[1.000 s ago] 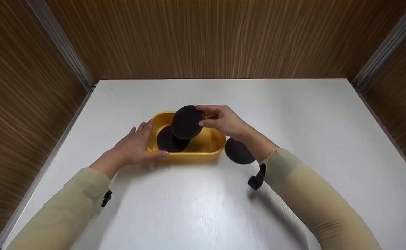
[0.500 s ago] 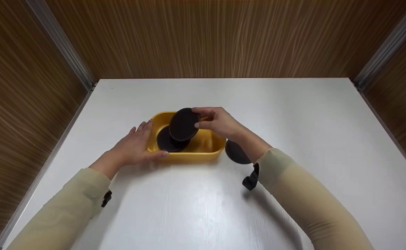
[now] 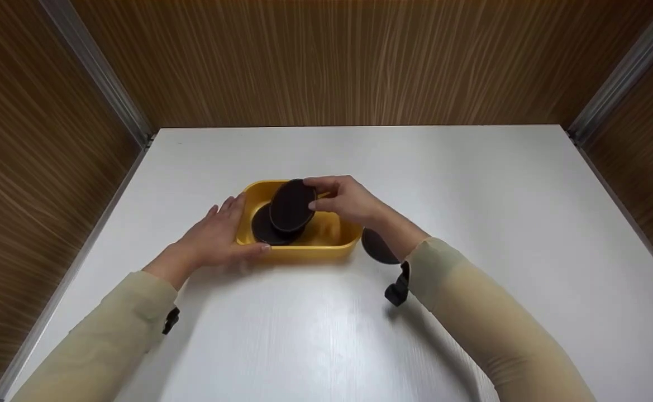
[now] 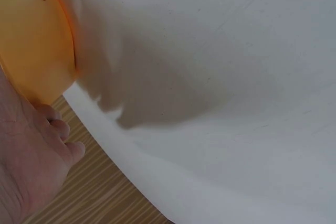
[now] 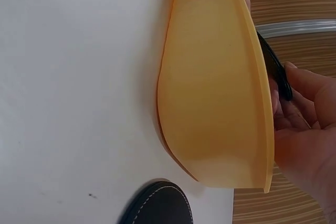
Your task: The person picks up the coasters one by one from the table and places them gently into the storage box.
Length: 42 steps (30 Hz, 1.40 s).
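Note:
My right hand (image 3: 346, 196) pinches a round black coaster (image 3: 292, 206) by its right edge, between thumb and fingers. The coaster is tilted inside the yellow container (image 3: 309, 252), over another black coaster (image 3: 267, 228) at the container's left end. Around that left end rests my left hand (image 3: 214, 231), fingers extended along the outside and thumb against the front rim. A further coaster (image 3: 377, 247) lies on the table just right of the container, partly under my right forearm. In the right wrist view this coaster (image 5: 164, 205) shows pale stitching round its edge.
The white table (image 3: 315, 335) is bounded by a brown wood-grain panel (image 3: 326, 61) at the back and similar panels at both sides. Metal strips (image 3: 105, 72) run along the corners. A black strap (image 3: 398, 287) hangs from my right sleeve.
My right hand has moved left and slightly down with the pinched coaster, which is lower in the container and closer over the other one. My left hand has stayed in place.

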Available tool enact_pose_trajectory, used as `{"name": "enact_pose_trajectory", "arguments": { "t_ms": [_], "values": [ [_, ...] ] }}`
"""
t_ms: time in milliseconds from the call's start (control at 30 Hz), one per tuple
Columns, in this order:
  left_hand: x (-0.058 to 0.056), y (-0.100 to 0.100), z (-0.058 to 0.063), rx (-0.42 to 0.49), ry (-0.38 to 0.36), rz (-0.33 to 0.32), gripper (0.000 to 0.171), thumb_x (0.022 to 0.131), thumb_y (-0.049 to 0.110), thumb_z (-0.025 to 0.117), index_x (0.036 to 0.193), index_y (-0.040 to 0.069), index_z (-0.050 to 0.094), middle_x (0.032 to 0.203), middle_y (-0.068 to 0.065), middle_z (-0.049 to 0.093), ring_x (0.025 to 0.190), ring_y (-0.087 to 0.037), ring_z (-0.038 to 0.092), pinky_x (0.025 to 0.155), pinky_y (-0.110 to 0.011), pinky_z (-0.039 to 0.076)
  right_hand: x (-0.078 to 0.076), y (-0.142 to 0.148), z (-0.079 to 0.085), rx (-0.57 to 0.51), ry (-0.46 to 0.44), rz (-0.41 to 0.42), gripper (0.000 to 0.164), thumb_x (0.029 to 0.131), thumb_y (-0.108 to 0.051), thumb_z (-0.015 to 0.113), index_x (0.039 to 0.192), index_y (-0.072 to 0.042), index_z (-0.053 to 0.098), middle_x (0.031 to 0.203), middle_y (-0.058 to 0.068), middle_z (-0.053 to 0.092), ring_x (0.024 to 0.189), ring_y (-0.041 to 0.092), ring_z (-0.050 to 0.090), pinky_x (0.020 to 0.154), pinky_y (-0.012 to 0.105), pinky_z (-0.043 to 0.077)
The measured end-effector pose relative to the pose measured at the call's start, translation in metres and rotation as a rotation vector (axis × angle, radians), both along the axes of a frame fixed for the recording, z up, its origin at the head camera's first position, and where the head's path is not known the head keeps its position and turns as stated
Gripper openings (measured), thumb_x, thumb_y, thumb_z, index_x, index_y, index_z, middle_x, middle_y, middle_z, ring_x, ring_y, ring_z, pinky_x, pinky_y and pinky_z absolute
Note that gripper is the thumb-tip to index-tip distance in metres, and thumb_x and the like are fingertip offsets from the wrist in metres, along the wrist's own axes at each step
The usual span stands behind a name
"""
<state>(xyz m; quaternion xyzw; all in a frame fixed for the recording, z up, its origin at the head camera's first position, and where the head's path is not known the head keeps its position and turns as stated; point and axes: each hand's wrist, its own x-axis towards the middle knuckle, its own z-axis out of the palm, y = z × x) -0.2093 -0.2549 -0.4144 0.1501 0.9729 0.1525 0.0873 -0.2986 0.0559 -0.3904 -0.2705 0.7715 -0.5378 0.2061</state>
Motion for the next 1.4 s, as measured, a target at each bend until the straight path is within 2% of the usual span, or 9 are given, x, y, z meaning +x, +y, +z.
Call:
{"name": "enact_pose_trajectory", "arguments": {
  "t_ms": [333,567,733,967,1167,1400],
  "values": [
    [-0.001,0.000,-0.001,-0.009,0.004,0.004,0.131,0.089,0.085,0.056,0.168,-0.002,-0.001,0.175,-0.025,0.010,0.161,-0.042,0.011,0.131,-0.056,0.007,-0.001,-0.002,-0.003,0.084,0.001,0.004,0.055,0.101,-0.017,0.075,0.154,-0.013,0.059,0.132,0.009,0.068,0.116,0.021,0.065,0.098,0.036,0.054],
    [-0.001,-0.001,-0.002,-0.010,0.009,-0.003,0.130,0.090,0.084,0.056,0.168,-0.002,-0.002,0.175,-0.024,0.008,0.162,-0.042,0.009,0.130,-0.056,0.007,-0.001,-0.007,-0.004,0.100,-0.016,-0.003,0.059,0.100,-0.015,0.075,0.156,-0.011,0.056,0.134,0.010,0.069,0.119,0.022,0.064,0.096,0.035,0.056],
    [-0.002,-0.001,-0.002,-0.013,0.010,-0.004,0.131,0.089,0.086,0.055,0.168,-0.002,-0.002,0.175,-0.023,0.008,0.162,-0.041,0.009,0.131,-0.056,0.007,0.000,-0.011,-0.007,0.131,-0.001,-0.027,0.063,0.098,-0.014,0.079,0.156,-0.010,0.055,0.133,0.011,0.070,0.121,0.022,0.065,0.101,0.039,0.056],
    [-0.003,0.002,-0.001,-0.016,0.014,-0.005,0.131,0.089,0.084,0.058,0.168,-0.002,-0.002,0.174,-0.027,0.011,0.161,-0.044,0.012,0.130,-0.057,0.008,0.000,-0.016,-0.008,0.218,0.074,-0.011,0.076,0.092,-0.014,0.086,0.159,-0.008,0.050,0.146,0.012,0.064,0.132,0.024,0.060,0.109,0.039,0.052],
    [-0.002,0.002,0.000,-0.019,0.002,0.000,0.131,0.089,0.084,0.057,0.168,-0.001,-0.003,0.174,-0.027,0.010,0.161,-0.044,0.010,0.131,-0.056,0.007,0.002,-0.020,-0.011,0.274,0.082,-0.017,0.076,0.091,-0.013,0.086,0.159,-0.010,0.051,0.147,0.011,0.063,0.137,0.024,0.056,0.115,0.041,0.047],
    [-0.002,0.003,0.000,-0.014,0.002,0.000,0.132,0.089,0.086,0.056,0.168,-0.002,-0.002,0.174,-0.026,0.010,0.161,-0.044,0.011,0.130,-0.057,0.007,0.004,-0.025,-0.013,0.322,0.098,-0.017,0.076,0.092,-0.017,0.086,0.158,-0.006,0.050,0.149,0.012,0.062,0.142,0.025,0.053,0.121,0.042,0.041]
  ]
}}
